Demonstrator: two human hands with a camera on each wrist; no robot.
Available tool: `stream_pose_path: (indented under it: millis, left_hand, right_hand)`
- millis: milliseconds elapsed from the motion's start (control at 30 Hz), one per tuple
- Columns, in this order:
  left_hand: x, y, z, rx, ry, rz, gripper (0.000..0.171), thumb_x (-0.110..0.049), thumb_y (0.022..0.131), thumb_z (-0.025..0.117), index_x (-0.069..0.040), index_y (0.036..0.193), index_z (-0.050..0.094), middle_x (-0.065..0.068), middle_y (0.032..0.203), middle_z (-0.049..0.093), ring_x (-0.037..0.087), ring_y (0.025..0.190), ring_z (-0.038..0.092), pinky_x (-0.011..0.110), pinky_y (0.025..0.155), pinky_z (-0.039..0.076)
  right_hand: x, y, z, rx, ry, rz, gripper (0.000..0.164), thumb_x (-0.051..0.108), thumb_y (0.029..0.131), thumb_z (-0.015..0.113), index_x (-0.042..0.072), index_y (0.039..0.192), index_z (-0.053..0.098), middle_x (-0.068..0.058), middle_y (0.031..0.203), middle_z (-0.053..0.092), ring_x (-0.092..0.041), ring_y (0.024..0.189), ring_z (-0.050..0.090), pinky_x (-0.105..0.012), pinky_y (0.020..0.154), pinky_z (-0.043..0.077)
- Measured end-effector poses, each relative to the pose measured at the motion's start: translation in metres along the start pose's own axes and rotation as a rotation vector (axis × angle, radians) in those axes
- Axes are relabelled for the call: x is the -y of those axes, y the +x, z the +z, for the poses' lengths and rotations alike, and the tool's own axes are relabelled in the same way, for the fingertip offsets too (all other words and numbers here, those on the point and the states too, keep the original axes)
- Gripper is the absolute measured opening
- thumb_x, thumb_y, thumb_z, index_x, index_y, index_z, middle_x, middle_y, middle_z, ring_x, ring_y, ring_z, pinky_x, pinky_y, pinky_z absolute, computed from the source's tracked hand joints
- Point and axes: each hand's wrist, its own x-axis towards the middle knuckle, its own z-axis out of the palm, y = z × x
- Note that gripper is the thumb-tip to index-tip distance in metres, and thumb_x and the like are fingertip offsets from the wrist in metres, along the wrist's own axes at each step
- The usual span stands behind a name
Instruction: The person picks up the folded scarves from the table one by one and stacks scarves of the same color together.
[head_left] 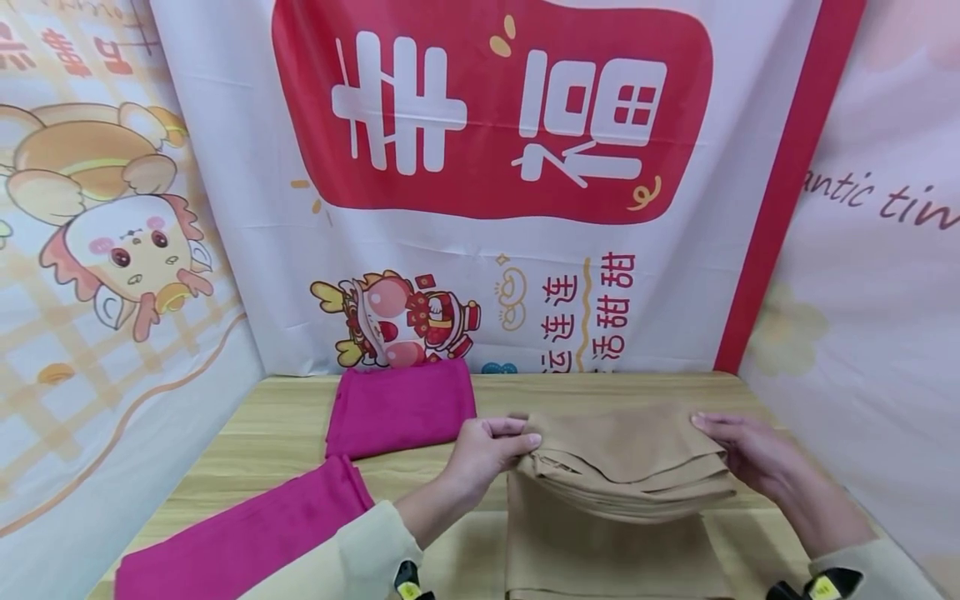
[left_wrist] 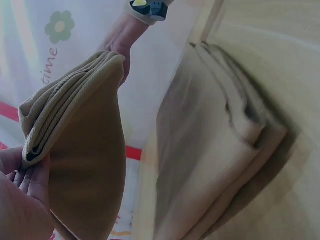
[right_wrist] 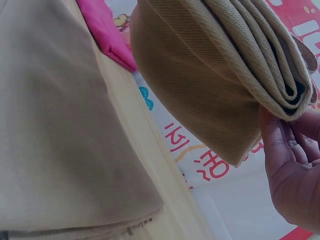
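A thick, many-layered folded tan cloth of twill weave hangs between my two hands, raised above the table. My left hand pinches its left corner, thumb on top and fingers beneath. At the opposite end my right hand grips the right corner in the same way. The right wrist view shows the rolled layers of this held cloth at the fingertips. Below lies a second folded tan cloth, flat on the table and apart from the held one, as the left wrist view shows its layered edge.
Two folded magenta cloths lie on the wooden table: one at the back, the other at the front left. Printed fabric hangings enclose the table at the back and both sides.
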Motion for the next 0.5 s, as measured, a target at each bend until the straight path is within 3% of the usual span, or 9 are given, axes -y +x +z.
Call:
stream_pose_path:
  millis: [233, 500]
  left_hand:
    - [0.006, -0.013, 0.003, -0.004, -0.009, 0.015, 0.029, -0.013, 0.069, 0.075, 0.005, 0.091, 0.067, 0.005, 0.108, 0.060, 0.012, 0.092, 0.057, 0.025, 0.065, 0.051]
    - [0.016, -0.020, 0.002, 0.002, -0.033, 0.008, 0.027, -0.009, 0.070, 0.074, 0.007, 0.090, 0.065, 0.005, 0.097, 0.063, 0.008, 0.065, 0.059, 0.022, 0.056, 0.050]
  right_hand:
    - [-0.006, -0.006, 0.002, 0.009, 0.005, -0.002, 0.025, 0.008, 0.093, 0.043, 0.015, 0.087, 0.066, 0.001, 0.079, 0.065, -0.011, 0.069, 0.061, -0.029, 0.060, 0.052]
    - [-0.017, -0.011, -0.001, 0.025, 0.029, 0.014, 0.024, 0.007, 0.093, 0.043, 0.014, 0.089, 0.066, -0.001, 0.081, 0.065, -0.013, 0.071, 0.061, -0.031, 0.062, 0.052]
